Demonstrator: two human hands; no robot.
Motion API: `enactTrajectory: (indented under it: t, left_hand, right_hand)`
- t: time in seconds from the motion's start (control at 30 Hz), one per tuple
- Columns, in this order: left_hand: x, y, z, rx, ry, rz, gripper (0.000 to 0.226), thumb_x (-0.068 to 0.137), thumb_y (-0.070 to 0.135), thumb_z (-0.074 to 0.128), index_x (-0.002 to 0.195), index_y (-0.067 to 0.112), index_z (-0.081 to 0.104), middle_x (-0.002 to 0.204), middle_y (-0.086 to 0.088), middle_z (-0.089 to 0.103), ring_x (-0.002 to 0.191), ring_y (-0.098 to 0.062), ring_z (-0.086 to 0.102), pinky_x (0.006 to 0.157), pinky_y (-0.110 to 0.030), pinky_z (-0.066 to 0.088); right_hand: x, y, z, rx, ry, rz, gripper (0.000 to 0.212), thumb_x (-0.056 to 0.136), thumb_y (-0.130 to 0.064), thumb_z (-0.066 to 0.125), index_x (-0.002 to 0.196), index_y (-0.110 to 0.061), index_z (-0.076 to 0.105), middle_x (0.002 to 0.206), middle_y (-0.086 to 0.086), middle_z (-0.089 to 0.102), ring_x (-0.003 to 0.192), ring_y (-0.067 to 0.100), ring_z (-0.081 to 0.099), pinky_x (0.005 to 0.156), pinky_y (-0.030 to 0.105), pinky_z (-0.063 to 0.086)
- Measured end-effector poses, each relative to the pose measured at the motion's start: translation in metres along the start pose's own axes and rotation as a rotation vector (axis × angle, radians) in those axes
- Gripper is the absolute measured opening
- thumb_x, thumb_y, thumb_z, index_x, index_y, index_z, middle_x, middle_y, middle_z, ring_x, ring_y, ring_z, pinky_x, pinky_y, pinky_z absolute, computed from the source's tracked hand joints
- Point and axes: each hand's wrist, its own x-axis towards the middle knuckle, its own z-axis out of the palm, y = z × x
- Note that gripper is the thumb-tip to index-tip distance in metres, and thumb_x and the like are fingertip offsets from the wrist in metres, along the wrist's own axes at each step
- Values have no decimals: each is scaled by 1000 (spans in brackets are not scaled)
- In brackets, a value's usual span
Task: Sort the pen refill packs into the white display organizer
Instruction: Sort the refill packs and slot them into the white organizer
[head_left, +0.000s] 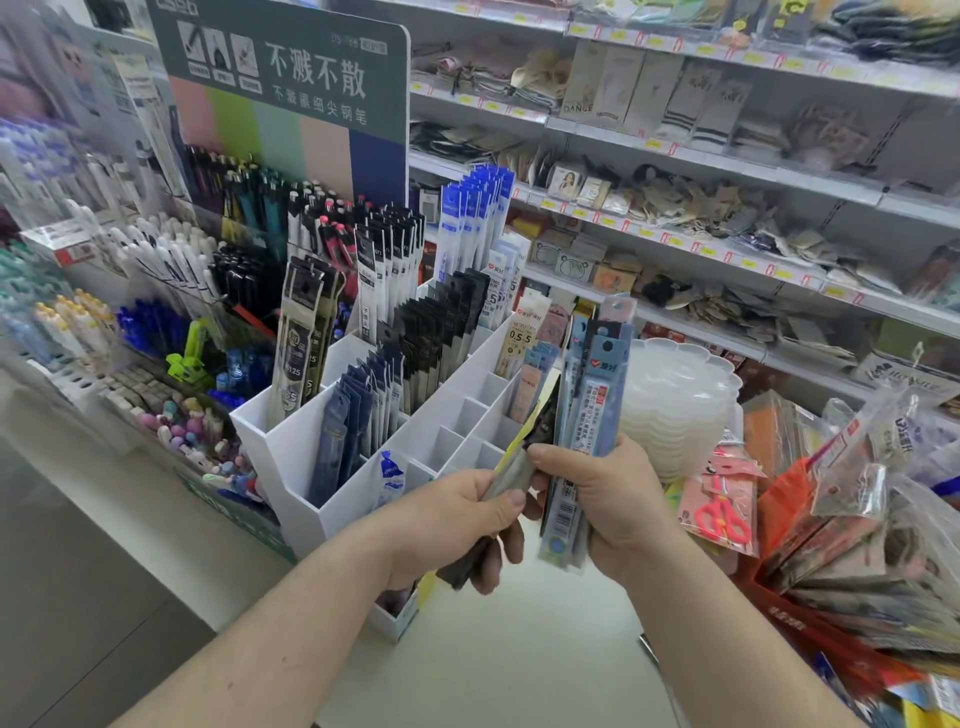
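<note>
Where shelving fills the right and rear, stocked with small packeted goods behind yellow price tags: white counter in front, bearing all listed below. Tall green sign with white characters, upright behind racks of pens at left. White organizer, tiered, divided into compartments; rear ones filled with upright refill packs, black, blue-and-white and grey; front left compartment holding dark blue packs; one small blue-and-white packet low in a front compartment; several middle and right compartments holding nothing visible. Heap of bagged goods at right edge, beside a stack of white scalloped trays and a carded pair of pink scissors. Right hand, just right of organizer front, fingers curled and clamped round a bundle of light blue refill packs held upright. Left hand, touching the right, thumb and fingers pinched on a dark pack with yellow edge at the bundle's left side; lower end of that pack blurred.
</note>
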Motion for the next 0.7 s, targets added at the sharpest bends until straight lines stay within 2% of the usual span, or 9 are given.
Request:
enactTrajectory:
  t: [0.07, 0.1, 0.2, 0.27, 0.33, 0.43, 0.5, 0.6, 0.7]
  left_hand:
    - [5, 3, -2, -8, 116, 14, 19, 104, 30, 48, 106, 17, 61, 84, 6, 70, 72, -17, 65, 74, -43, 54]
    - [8, 3, -4, 17, 194, 42, 17, 104, 28, 49, 107, 18, 62, 85, 10, 69, 77, -13, 63, 81, -43, 53]
    - [10, 5, -12, 228, 444, 79, 19, 101, 32, 50, 117, 26, 59, 96, 18, 61, 84, -3, 57, 78, -27, 46]
    - [9, 7, -16, 417, 535, 79, 24, 101, 32, 47, 122, 28, 58, 111, 16, 60, 98, -7, 59, 85, -27, 47]
    - [15, 10, -13, 755, 606, 110, 27, 101, 27, 43, 123, 25, 57, 120, 9, 58, 111, -16, 58, 93, -33, 47]
    - [43, 18, -1, 1311, 558, 89, 29, 96, 14, 44, 124, 19, 52, 125, -4, 53, 115, -27, 54, 79, -34, 43]
    - [61, 31, -1, 1499, 515, 29, 34, 96, 12, 48, 130, 14, 50, 129, -9, 49, 118, -29, 52, 79, -35, 43]
    - [82, 48, -10, 1680, 528, -2, 41, 98, 12, 48, 139, 9, 43, 142, -16, 38, 115, -31, 55, 73, -35, 44]
    - [103, 59, -16, 1798, 505, -61, 52, 100, 12, 42, 151, 9, 30, 164, -20, 0, 114, -30, 59, 68, -31, 42]
  right_hand:
    - [9, -9, 0, -13, 90, -40, 14, 81, 12, 68, 88, 0, 65, 63, 10, 65, 52, 20, 62, 50, 29, 51]
    - [16, -14, -2, 1, 164, -65, 13, 81, 11, 68, 86, 0, 64, 61, 10, 63, 48, 18, 60, 47, 27, 50]
    - [37, -33, -8, 88, 408, -151, 20, 80, 7, 72, 86, -6, 58, 68, 11, 61, 49, 16, 58, 49, 28, 53]
    - [51, -43, -10, 115, 507, -197, 28, 80, 2, 76, 87, -15, 55, 82, 9, 65, 65, 17, 63, 61, 31, 57]
    - [64, -49, -6, 109, 570, -244, 34, 80, -1, 78, 84, -22, 52, 87, 2, 64, 73, 16, 64, 64, 30, 56]
    - [80, -54, -1, 76, 633, -327, 35, 79, -6, 80, 86, -24, 51, 85, -7, 61, 71, 8, 61, 58, 19, 49]
    - [85, -55, 0, 60, 654, -357, 36, 79, -9, 81, 89, -25, 51, 83, -10, 59, 67, 2, 57, 56, 15, 45]
    - [91, -49, -3, 11, 679, -364, 35, 77, -9, 81, 84, -26, 52, 81, -10, 61, 66, 6, 60, 61, 24, 51]
    - [96, -44, -4, -29, 685, -365, 35, 76, -9, 82, 82, -26, 52, 83, -4, 65, 72, 17, 65, 70, 34, 59]
